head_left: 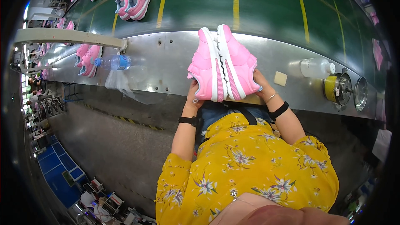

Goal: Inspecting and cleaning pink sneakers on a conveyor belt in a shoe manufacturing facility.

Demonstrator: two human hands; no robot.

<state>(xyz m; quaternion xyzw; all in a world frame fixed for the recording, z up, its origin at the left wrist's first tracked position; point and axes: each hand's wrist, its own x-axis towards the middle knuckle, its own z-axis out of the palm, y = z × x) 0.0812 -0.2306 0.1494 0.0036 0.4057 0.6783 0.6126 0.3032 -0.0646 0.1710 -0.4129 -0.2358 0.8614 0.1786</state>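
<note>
At the far left we see a pair of pink shoes (pixel 88 59) lying on the steel ledge (pixel 166 62), with a clear plastic water bottle (pixel 113 62) on its side just beside them and a crumpled clear plastic bag (pixel 121 84) hanging off the ledge edge below it. Above, on the green conveyor belt (pixel 266 8), another pink pair (pixel 136 0) rests near a yellow stripe. Moving to the middle, our left hand (pixel 192 96) is curled around the heel end of the left pink shoe (pixel 206 68), fingers wrapped under it and gripping it. That shoe is pressed sole to sole against the right pink shoe (pixel 239 64), the white soles touching in the centre, both held upright over the near edge of the ledge, in front of our chest. Our right hand (pixel 261 86) clasps the right shoe from its outer side, fingers closed on its heel. Further right on the ledge lie a small beige block (pixel 280 78), a pale plastic bottle (pixel 316 67) on its side, and a yellow-and-metal round fixture (pixel 338 88).
</note>
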